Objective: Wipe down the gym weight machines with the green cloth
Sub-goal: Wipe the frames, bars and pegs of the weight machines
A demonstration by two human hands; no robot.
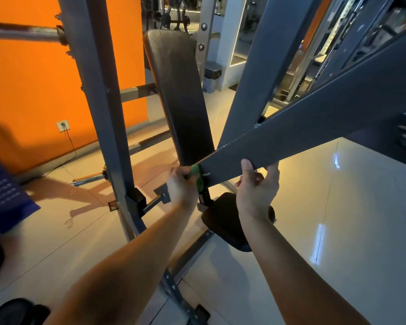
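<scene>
A grey steel arm [314,127] of the weight machine slants down from the upper right to its lower end at the picture's middle. My left hand [181,186] grips the bunched green cloth [196,174] and presses it against that lower end. Only a small part of the cloth shows between my fingers and the metal. My right hand [256,184] holds the arm's lower edge a little further right, thumb on the front face and fingers curled underneath. Behind the arm stands the black padded backrest [183,99], and below it the black seat pad [223,219].
A grey upright post [101,90] with chrome weight pegs [26,34] stands left of my hands. An orange wall [33,78] with a socket lies behind it. A blue sign [2,191] leans at the far left. Glossy floor tiles [338,207] spread to the right.
</scene>
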